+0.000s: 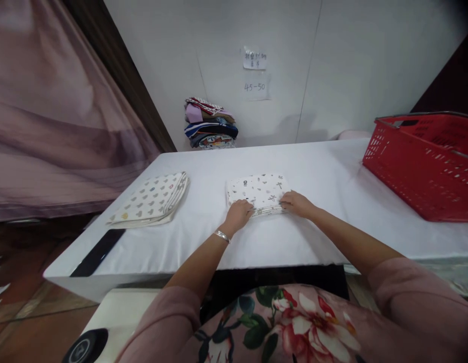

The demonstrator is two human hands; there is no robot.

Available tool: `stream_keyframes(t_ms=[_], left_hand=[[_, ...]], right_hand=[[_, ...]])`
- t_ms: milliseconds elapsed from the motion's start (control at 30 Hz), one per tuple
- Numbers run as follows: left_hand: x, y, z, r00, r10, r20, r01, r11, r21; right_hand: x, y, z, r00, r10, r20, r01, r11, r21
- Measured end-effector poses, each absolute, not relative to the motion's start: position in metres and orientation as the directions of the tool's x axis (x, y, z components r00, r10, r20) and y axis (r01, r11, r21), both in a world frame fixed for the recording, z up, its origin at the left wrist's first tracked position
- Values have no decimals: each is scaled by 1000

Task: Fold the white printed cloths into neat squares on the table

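Observation:
A white cloth (258, 189) with small dark prints lies folded into a neat rectangle on the white-covered table, its stacked layers showing along the near edge. At its near left corner, my left hand (239, 214) has its fingers closed on the layers; a silver bracelet circles that wrist. My right hand (296, 203) pinches the near right corner of the same cloth. The fingertips of both hands are partly hidden at the cloth's edge. Further left rests another folded cloth (152, 199), cream with rows of grey motifs.
A red plastic basket (426, 171) stands at the table's right. Several folded fabrics form a pile (211, 123) by the wall at the back. A dark flat strip (97, 253) lies near the left front edge of the table (207, 176). Pink curtain (67, 111) hangs at left.

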State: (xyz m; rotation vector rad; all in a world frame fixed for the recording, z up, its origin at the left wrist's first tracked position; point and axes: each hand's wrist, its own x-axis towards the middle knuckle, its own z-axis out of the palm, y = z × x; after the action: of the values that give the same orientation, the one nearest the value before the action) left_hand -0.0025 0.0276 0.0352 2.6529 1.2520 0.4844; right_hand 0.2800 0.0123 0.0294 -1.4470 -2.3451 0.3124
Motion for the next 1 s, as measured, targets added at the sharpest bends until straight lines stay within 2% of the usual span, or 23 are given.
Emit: stream_keyframes(t_ms=[133,233,333,467,733,867,1000], left_hand=[[-1,30,35,617,757,215,708,-653,269],[-1,29,37,621,751,226,716,-660,225],[0,27,35,618,743,258,732,-663,156],[1,23,28,679,693,242,704,-708,56],[-16,18,25,688,674,269,656,-736,167],[-26,15,21,656,694,297,682,-713,161],[-24,13,19,620,726,298,722,-677,144]], right_hand=[[277,17,27,-445,880,168,835,475,-278],[277,14,29,-459,862,214,833,502,-234],[279,7,29,-462,843,276,836,518,-183],[280,2,23,-493,833,250,830,537,-151],[289,-2,22,-544,795,268,771,599,-214],[292,-3,21,-529,809,256,773,584,-250],[290,-3,15,-477,838,265,813,535,-231]])
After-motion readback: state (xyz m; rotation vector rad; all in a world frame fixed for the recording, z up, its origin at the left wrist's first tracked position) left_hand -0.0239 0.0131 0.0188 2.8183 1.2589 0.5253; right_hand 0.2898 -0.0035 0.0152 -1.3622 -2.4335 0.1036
